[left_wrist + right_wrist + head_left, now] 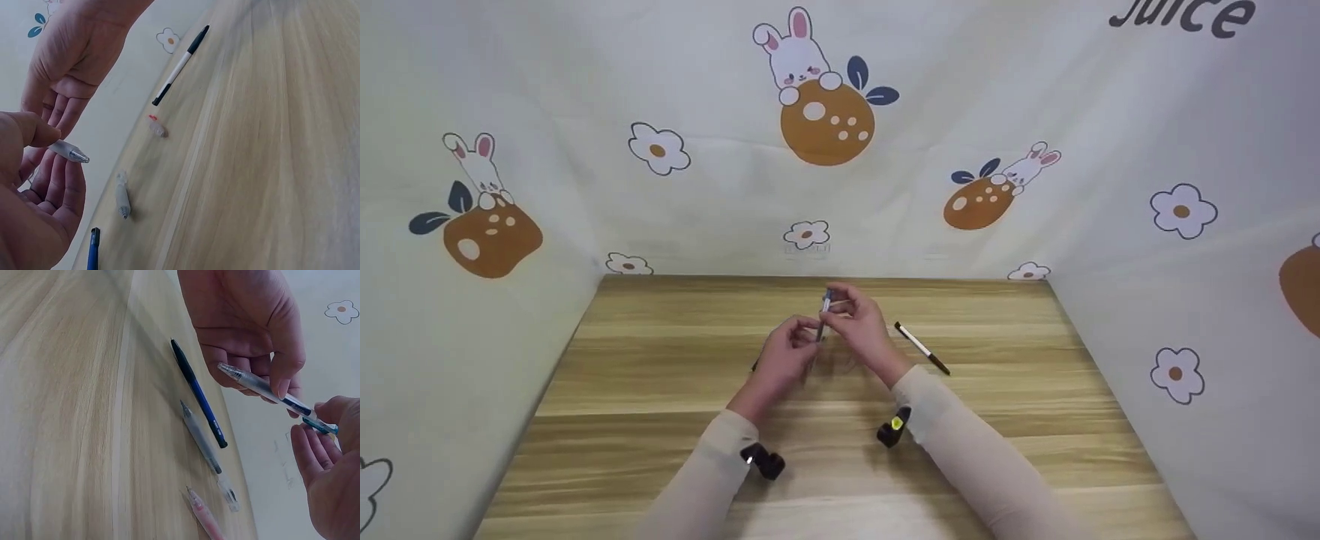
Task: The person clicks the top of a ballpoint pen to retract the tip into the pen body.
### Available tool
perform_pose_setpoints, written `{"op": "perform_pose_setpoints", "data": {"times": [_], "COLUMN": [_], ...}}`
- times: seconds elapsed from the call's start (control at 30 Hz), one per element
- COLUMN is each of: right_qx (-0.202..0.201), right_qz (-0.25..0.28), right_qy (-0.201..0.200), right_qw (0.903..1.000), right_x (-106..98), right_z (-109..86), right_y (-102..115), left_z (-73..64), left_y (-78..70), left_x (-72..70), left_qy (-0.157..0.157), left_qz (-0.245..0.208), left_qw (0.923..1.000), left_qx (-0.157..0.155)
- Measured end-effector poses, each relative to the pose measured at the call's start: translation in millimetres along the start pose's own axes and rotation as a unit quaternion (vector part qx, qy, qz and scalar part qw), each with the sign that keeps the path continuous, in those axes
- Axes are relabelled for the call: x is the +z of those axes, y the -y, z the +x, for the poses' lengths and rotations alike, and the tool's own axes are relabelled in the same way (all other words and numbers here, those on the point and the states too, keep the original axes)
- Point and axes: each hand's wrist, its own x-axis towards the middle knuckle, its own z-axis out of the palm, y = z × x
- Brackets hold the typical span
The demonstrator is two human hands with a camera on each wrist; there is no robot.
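Both hands meet on one clear-barrelled pen [826, 301] with a blue clip end. My left hand [786, 356] pinches its barrel between thumb and fingers, the pointed tip [79, 156] sticking out past them. My right hand [861, 328] pinches the blue clip end [320, 426] at the other end. Below the hands, in the right wrist view, lie a blue pen with a black grip [198, 394], another clear pen [202, 443] and a pink pen [203, 513]. In the head view the hands mostly hide these three.
A white pen with black ends [922, 349] lies on the wooden table [660, 360], right of the right hand. A pale cloth [705, 202] printed with rabbits, oranges and flowers stands at the table's back and sides. Each sleeve carries a small black camera [763, 460].
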Motion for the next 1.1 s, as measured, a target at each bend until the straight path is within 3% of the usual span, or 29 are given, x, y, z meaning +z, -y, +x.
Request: {"op": "perform_pose_setpoints", "data": {"times": [0.3,0.63,1.1], "right_qx": [0.000,0.004,-0.001], "right_qz": [-0.037,-0.041,-0.134], "right_qy": [0.007,0.031,0.053], "right_qw": [0.9993,0.9987,0.9895], "right_x": [14,28,42], "right_z": [4.9,9.3,13.4], "right_y": [-5,-12,-15], "left_z": [-0.3,0.6,-2.3], "left_y": [9.8,11.9,12.9], "left_x": [-13.1,-29.6,-51.0], "left_qy": [-0.011,-0.025,-0.041], "left_qz": [0.001,0.041,0.077], "left_qw": [0.9999,0.9988,0.9955], "left_qx": [-0.005,-0.009,-0.035]}}
